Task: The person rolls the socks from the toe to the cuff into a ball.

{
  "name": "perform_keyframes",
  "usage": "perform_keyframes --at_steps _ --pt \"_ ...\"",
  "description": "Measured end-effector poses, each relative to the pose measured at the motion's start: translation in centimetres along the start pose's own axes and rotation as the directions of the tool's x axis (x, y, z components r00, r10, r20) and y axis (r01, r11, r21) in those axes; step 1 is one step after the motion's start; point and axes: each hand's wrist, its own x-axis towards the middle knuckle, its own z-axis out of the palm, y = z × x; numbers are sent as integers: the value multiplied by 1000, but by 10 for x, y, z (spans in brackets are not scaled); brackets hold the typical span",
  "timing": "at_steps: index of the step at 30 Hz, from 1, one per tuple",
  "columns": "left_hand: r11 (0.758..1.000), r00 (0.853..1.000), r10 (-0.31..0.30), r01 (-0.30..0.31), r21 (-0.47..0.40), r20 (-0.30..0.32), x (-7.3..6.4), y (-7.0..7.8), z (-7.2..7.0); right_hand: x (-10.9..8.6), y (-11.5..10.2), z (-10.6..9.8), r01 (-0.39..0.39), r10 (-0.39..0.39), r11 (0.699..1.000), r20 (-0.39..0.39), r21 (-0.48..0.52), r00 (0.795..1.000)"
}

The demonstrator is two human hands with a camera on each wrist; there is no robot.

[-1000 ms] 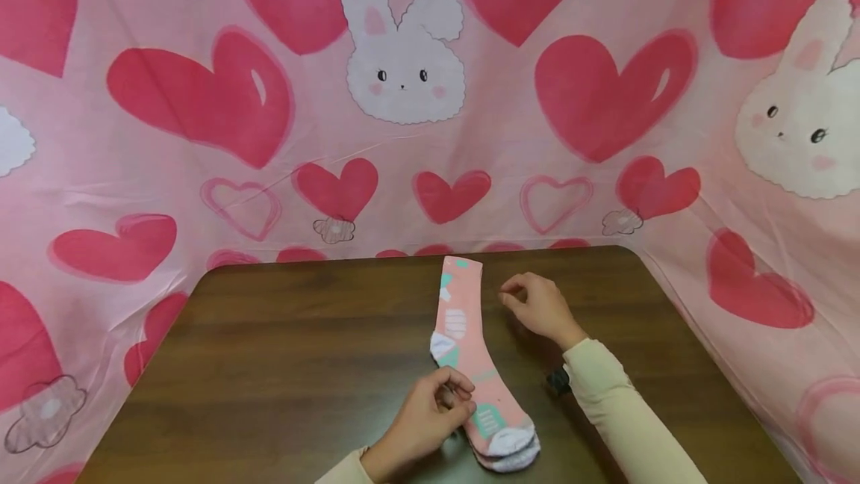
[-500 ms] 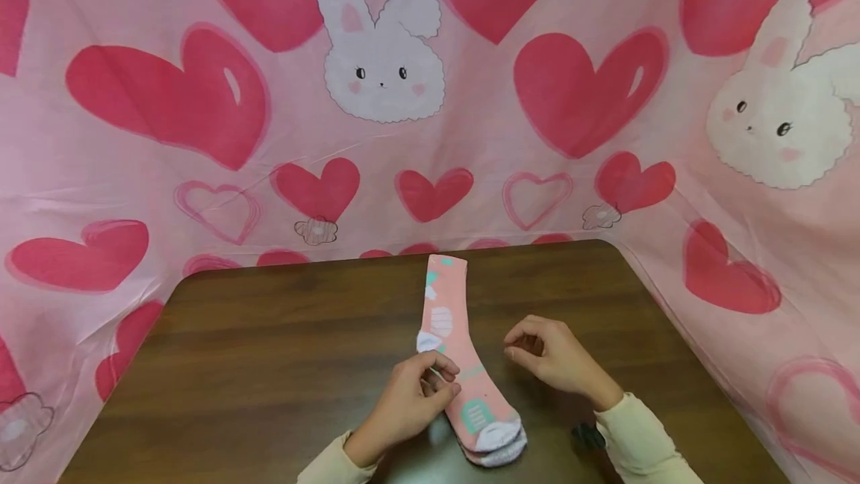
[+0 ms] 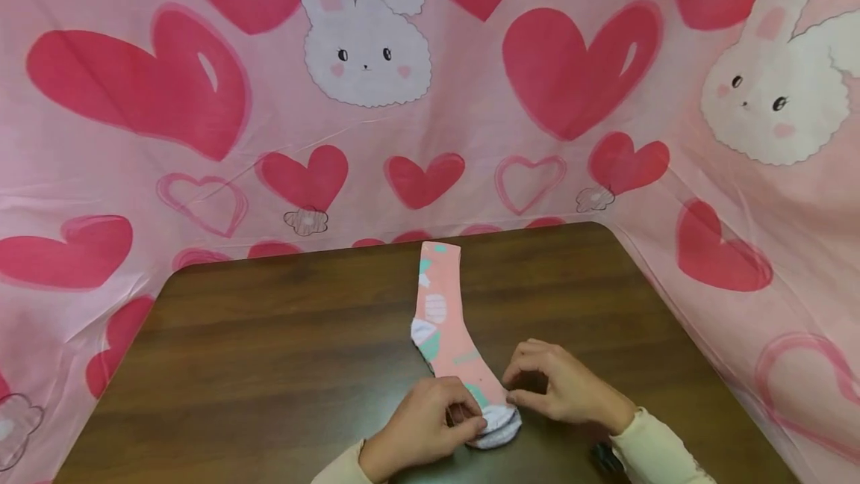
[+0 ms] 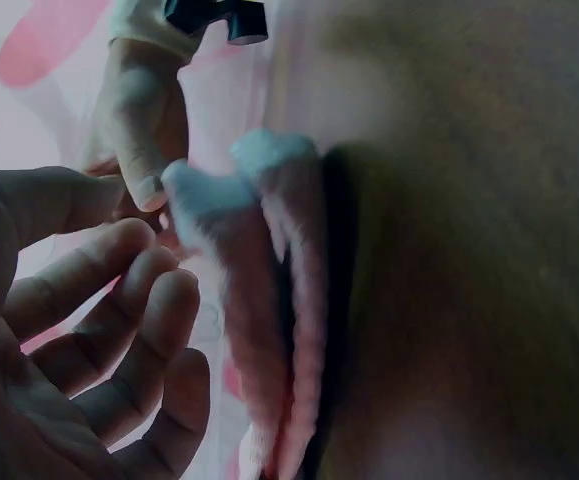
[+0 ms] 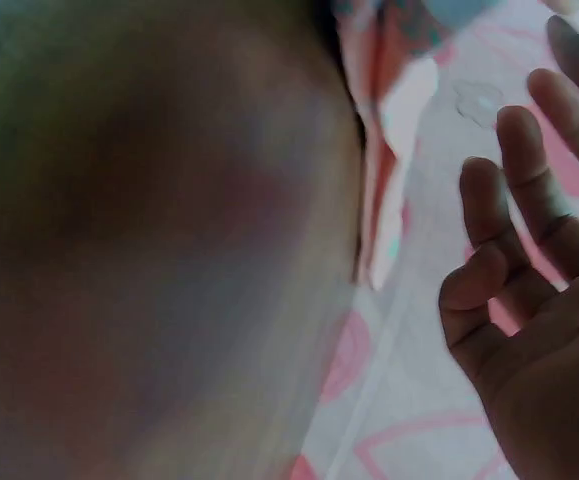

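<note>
A pair of pink socks [image 3: 449,331] with white toes and heels and mint patches lies stacked on the table, cuffs at the far side. Over the near toe end hovers my left hand [image 3: 426,420], its fingers loosely bent. My right hand [image 3: 567,387] is at the right edge of the toes, thumb and fingers apart; whether its fingertips touch the fabric I cannot tell. In the left wrist view, the two socks [image 4: 249,300] show as separate layers beside my bent left fingers [image 4: 159,330]. The right wrist view shows relaxed, spread right fingers [image 5: 484,200] with nothing between them.
The brown wooden table [image 3: 282,342] extends to both sides of the socks. A pink cloth [image 3: 463,110] printed with hearts and rabbits hangs around its back and sides. A small black device [image 3: 607,458] sits under the right wrist.
My right hand has come from beside the far cuffs toward me, down to the toes. My left hand has shifted slightly to the toe end. The head view has turned a little right.
</note>
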Motion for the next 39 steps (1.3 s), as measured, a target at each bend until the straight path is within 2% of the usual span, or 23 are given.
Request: perform_keyframes --at_steps 4,9,13,16,20,23,29,32,34,36,39 --pt "978 996 85 -91 185 40 -1 5 8 -5 -5 9 103 -100 988 29 -113 995" --pt "929 986 147 -166 330 82 -2 4 15 -10 -9 16 188 -178 938 60 -291 982" --pt "901 986 119 -155 405 113 -4 2 19 -11 -8 20 294 -267 847 124 -442 956" --pt "880 986 99 -151 450 137 -4 2 22 -12 -6 24 362 -320 779 171 -513 932" --pt "837 981 99 -173 519 167 -2 5 26 -13 -5 27 394 -350 736 190 -550 917" --pt "824 980 81 -167 542 180 -1 7 27 -13 -6 28 404 -357 725 197 -558 913" --pt "828 983 85 -160 537 162 -1 7 29 -11 -9 29 399 -343 727 207 -560 916" --pt "835 984 104 -167 524 147 -1 7 29 -11 -11 28 375 -321 753 196 -540 927" --pt "844 985 105 -163 511 140 -2 7 30 -11 -11 28 345 -292 786 185 -513 938" --pt "860 987 86 -141 491 132 -3 7 29 -11 -12 27 301 -246 834 175 -464 953" --pt "912 993 2 -49 408 115 -5 7 28 -11 -14 26 171 -124 930 159 -326 979"
